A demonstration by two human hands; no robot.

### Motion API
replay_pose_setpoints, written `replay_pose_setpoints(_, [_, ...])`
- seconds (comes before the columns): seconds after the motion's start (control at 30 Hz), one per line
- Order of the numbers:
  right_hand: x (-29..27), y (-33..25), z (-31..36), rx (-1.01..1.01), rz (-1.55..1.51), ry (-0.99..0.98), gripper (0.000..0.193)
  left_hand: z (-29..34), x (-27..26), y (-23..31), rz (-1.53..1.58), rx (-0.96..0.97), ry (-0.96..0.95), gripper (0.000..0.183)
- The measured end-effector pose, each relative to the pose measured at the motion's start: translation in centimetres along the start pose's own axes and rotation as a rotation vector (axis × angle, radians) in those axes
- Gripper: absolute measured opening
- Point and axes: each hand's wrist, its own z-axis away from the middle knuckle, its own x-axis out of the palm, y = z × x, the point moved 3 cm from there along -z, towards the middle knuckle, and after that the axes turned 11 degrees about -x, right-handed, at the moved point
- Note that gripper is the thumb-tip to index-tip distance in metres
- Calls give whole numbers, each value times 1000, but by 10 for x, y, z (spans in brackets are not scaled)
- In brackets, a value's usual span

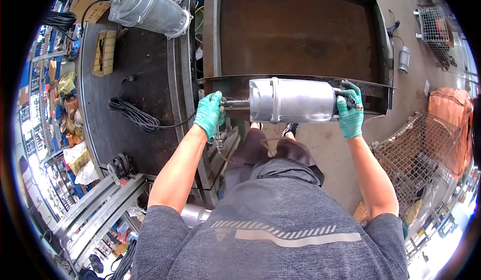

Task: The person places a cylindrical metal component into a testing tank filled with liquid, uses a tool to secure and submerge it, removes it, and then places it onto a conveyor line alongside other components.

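Held level across my front is a silver metal cylinder with a raised ring near its left end, like a pump or motor housing. My left hand, in a green glove, is closed around metal rods that stick out of that left end. A hose fitting hangs just below this hand. My right hand, gloved in green too, grips a dark handle-like part at the cylinder's right end, beside a small brass fitting. The fingers partly hide both gripped parts.
Beyond the cylinder lies a large rusty metal tray with raised edges. The dark workbench at left carries a coiled black cable, a yellow bin and similar grey housings. A wire mesh cage stands at right.
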Motion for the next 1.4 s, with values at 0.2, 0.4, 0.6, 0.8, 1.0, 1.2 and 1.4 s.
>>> replay_pose_setpoints(0.2, [-6, 5, 0, 41, -12, -28, 24, 1, -4, -6, 138, 97, -19, 26])
replay_pose_setpoints(0.4, [-49, -38, 18, -171, 199, -75, 69, 58, 4, 9, 589, 369, -367, 25])
replay_pose_setpoints(0.6, [-74, -114, 71, -248, 330, -212, 56, 168, 166, 11, 564, 463, -661, 15])
replay_pose_setpoints(0.8, [-87, -96, 106, 19, 216, -246, 40, 209, 307, -38, 6, 408, -800, 27])
replay_pose_setpoints(1.0, [-219, 5, 137, 260, 427, 49, 20, 189, 257, -31, -288, 545, -639, 32])
replay_pose_setpoints(1.2, [-256, 119, 113, 413, 518, 66, 27, 140, 114, -34, 17, 606, -114, 23])
replay_pose_setpoints(1.4, [-239, 172, 85, 433, 543, 170, 42, 109, -14, -48, -79, 644, 355, 23])
